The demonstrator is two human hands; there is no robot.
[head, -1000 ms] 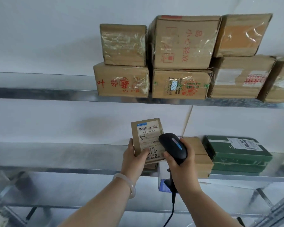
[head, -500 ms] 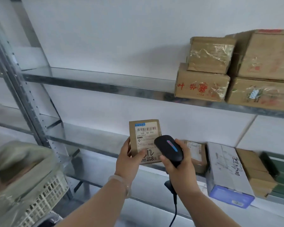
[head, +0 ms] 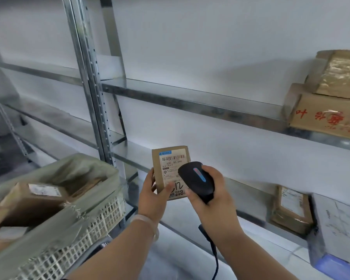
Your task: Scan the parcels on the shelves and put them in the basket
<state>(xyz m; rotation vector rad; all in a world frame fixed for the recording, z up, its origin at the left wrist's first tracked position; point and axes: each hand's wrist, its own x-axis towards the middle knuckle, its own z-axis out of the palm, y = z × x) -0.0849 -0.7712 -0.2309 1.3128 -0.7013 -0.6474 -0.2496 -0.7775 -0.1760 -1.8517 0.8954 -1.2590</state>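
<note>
1. The white basket (head: 93,235) sits at 8 o'clock in the view. It has holes in its wall and a thin plastic bag (head: 79,168) lining it.
2. Brown parcels (head: 28,205) lie inside the basket. One has a white label on top. They look blurry, so I cannot count them.
3. The top shelf (head: 190,100) holds a brown box with red letters (head: 327,116) at 3 o'clock. A taped box (head: 341,75) sits on top of it.
4. The low shelf (head: 249,201) holds a flat brown packet (head: 291,211) at 4 o'clock. A pale box (head: 337,229) lies just beside it, closer to the right edge.
5. A small brown parcel (head: 166,168) is up in the air near the middle, in front of the shelves. It is at 2 o'clock from the basket and well apart from it. Its white label with black bars faces the camera.
6. The left hand (head: 152,197) grips the small parcel at its bottom left corner. The thumb presses on the front and the fingers curl behind.
7. The right hand (head: 214,197) is wrapped tight around a black scanner (head: 198,180). The scanner's head covers the label's lower right part. I cannot tell if they touch.
8. A black cord (head: 214,257) hangs from the scanner toward 6 o'clock.
9. A pale bracelet (head: 148,221) is on the left wrist.
</note>
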